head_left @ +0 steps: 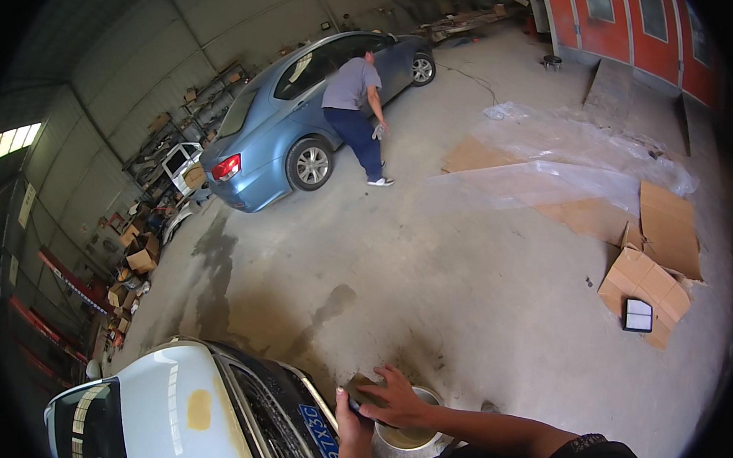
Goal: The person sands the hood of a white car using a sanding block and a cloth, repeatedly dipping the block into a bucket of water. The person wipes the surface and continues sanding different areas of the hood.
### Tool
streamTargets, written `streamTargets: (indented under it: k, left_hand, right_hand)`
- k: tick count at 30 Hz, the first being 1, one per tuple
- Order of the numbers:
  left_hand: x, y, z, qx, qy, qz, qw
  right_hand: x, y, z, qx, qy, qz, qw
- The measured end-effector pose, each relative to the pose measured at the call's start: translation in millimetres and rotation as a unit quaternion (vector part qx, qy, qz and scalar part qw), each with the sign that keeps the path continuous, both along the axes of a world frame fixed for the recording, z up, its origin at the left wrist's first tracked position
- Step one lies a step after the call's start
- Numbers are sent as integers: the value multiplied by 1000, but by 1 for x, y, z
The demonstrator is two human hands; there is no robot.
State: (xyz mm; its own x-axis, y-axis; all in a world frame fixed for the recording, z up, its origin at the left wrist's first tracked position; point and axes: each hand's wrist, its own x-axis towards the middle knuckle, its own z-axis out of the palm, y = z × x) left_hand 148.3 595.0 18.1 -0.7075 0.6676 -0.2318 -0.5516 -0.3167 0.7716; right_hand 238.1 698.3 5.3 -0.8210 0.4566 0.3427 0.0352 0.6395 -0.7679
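Just left of the bucket, my two hands meet around a small dark flat piece (pixel 363 385) whose exact kind I cannot make out. My left hand (pixel 353 423) grips it from below with the thumb raised along its edge. Reaching in from the right, my right hand (pixel 402 403) lays its fingers over the same piece. A round pale bucket (pixel 433 393) with murky yellowish-brown contents stands partly hidden under my right wrist. Beside my left hand is the front of a white car (pixel 159 393), with a tan patch (pixel 198 409) on its hood and a blue plate (pixel 318 434).
A person (pixel 351 89) leans by a blue sedan (pixel 294 115). Plastic sheeting (pixel 546 179) and cardboard (pixel 653 284) lie on the floor at right, with a framed filter (pixel 637 315). Cardboard boxes (pixel 142 255) line the left wall. Wet streaks (pixel 213 270) mark the concrete.
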Motion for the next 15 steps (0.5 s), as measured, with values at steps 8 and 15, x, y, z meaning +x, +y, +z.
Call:
streamTargets:
  k: [8, 15]
  left_hand:
    - [-4, -8, -15, -63, -21, 7, 998]
    - [-2, -13, -28, -83, 98, 81, 988]
  right_hand:
    - [-5, 1, 4, -285, 5, 125, 950]
    - [-11, -5, 5, -411, 26, 76, 908]
